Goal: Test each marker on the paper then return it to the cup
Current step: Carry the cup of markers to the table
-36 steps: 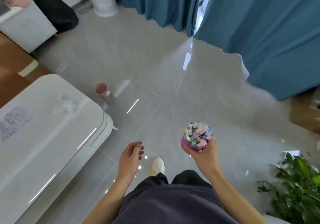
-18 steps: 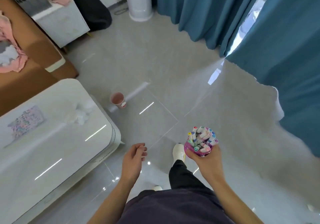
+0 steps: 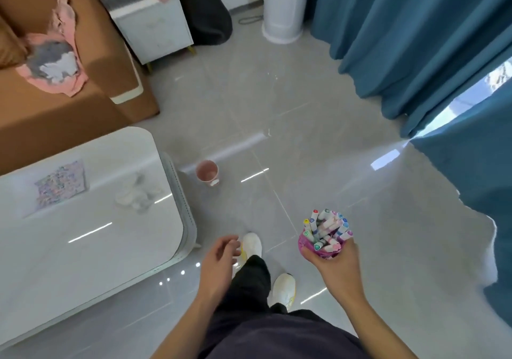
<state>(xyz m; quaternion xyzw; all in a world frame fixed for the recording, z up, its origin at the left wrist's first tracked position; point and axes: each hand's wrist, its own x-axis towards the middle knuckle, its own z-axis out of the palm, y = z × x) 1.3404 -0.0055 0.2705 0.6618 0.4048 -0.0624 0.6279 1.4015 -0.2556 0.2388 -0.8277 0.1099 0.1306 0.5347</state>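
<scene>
My right hand (image 3: pixel 336 266) grips a pink cup (image 3: pixel 321 250) from below, holding it upright over the floor at the lower right. Several white markers (image 3: pixel 327 227) with coloured caps stand packed in it. My left hand (image 3: pixel 219 261) hangs loosely curled and holds nothing, just right of the white table's corner. A sheet of paper (image 3: pixel 61 185) covered in coloured scribbles lies on the white table (image 3: pixel 83 242) at the left, well away from both hands.
Crumpled white tissues (image 3: pixel 138 196) lie on the table near its right edge. A small pink bin (image 3: pixel 207 172) stands on the grey tiled floor beside the table. A brown sofa (image 3: pixel 55 114) lies beyond the table; blue curtains (image 3: pixel 415 40) hang on the right.
The view has swung left and I have stepped forward, bringing the table, paper and sofa further into sight. My right hand still holds the cup; my left hand stays empty.
</scene>
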